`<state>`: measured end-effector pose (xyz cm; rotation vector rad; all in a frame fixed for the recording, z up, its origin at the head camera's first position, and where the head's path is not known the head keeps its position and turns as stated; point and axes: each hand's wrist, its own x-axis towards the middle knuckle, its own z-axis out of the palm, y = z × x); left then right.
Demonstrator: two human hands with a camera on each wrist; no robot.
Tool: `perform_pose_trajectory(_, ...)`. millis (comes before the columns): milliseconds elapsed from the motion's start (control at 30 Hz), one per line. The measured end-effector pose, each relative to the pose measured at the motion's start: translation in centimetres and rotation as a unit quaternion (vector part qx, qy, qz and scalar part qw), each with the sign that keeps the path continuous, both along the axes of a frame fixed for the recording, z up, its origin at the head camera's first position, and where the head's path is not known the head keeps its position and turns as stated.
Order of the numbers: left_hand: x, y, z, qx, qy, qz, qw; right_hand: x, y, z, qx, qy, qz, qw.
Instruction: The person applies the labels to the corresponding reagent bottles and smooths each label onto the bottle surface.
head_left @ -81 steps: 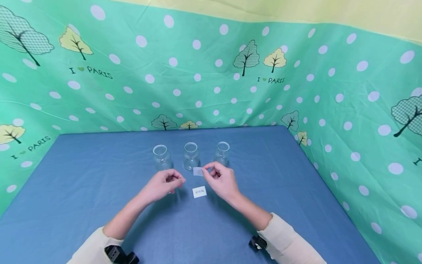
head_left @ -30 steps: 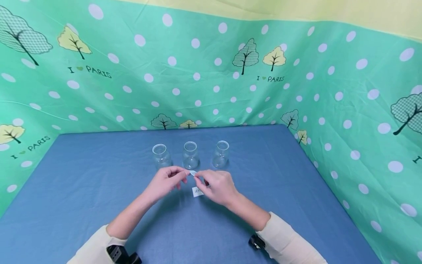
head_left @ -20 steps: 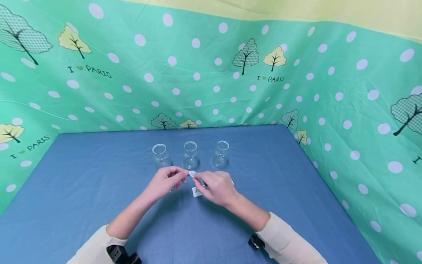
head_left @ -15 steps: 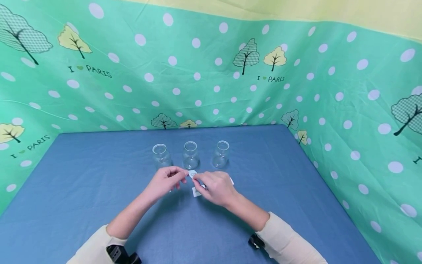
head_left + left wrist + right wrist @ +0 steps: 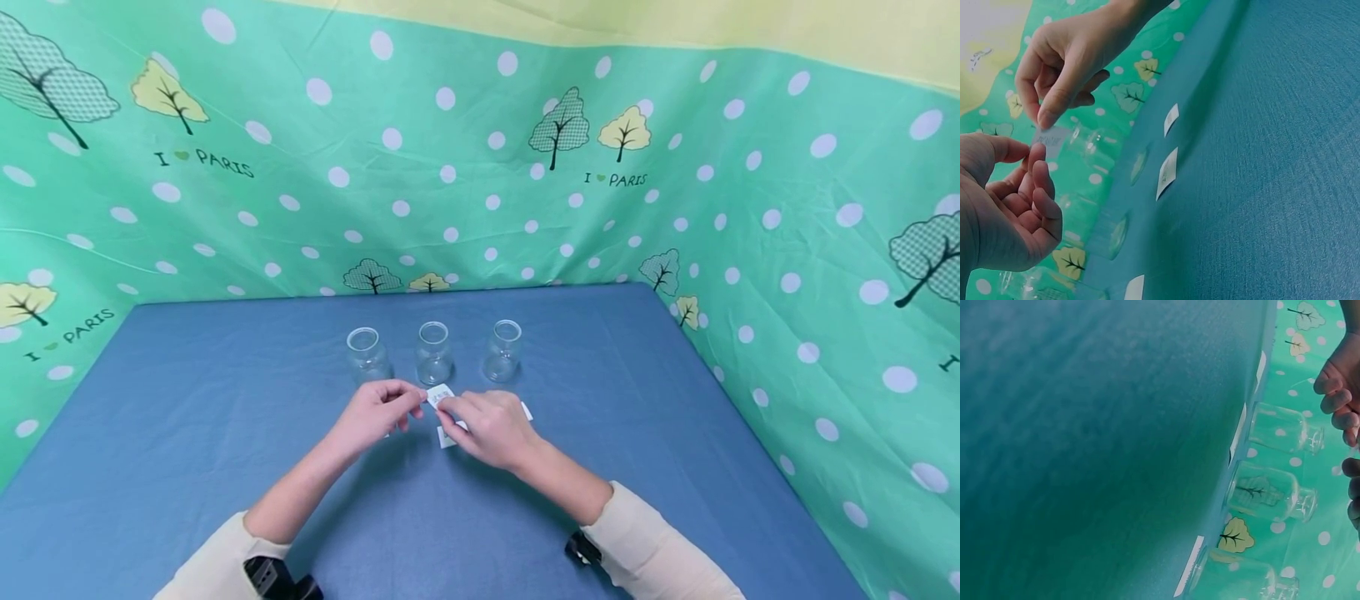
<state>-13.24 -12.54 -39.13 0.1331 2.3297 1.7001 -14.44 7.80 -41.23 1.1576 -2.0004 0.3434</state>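
Between both hands, above the table, is a small white label (image 5: 439,393) with dark writing on it. My left hand (image 5: 382,414) pinches it by one edge between thumb and forefinger. The right hand (image 5: 489,427) pinches the opposite side, hiding part of the writing. In the left wrist view both sets of fingertips meet at the label (image 5: 1052,141), which looks slightly see-through. A second white label (image 5: 446,437) lies on the table, partly covered by my right hand. Another label (image 5: 528,410) shows beyond the right knuckles.
Three lidless glass jars, the left (image 5: 367,357), middle (image 5: 433,357) and right (image 5: 502,354), stand in a row just behind the hands. A blue cloth (image 5: 225,392) covers the table. Behind and at the right hangs a green dotted curtain (image 5: 465,150).
My left hand, first apart from the label, has moved right and taken hold of its edge. My right hand has lowered slightly. The label has tilted so that its written face shows more.
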Motion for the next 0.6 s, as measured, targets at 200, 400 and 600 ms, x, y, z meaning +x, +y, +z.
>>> perform_pose_trajectory(200,0.05,0.04,0.04,0.0,-0.003,0.004,1.0,0.0,0.03,0.17,0.005,-0.002,0.001,1.0)
perform_pose_trajectory(400,0.11,-0.02,0.26,-0.002,-0.001,0.008,1.0,0.04,0.18,0.14,0.005,-0.011,0.0,1.0)
perform_pose_trajectory(600,0.23,-0.14,0.37,-0.005,-0.009,0.015,0.9998,-0.06,0.57,0.2,-0.043,-0.083,-0.009,0.996)
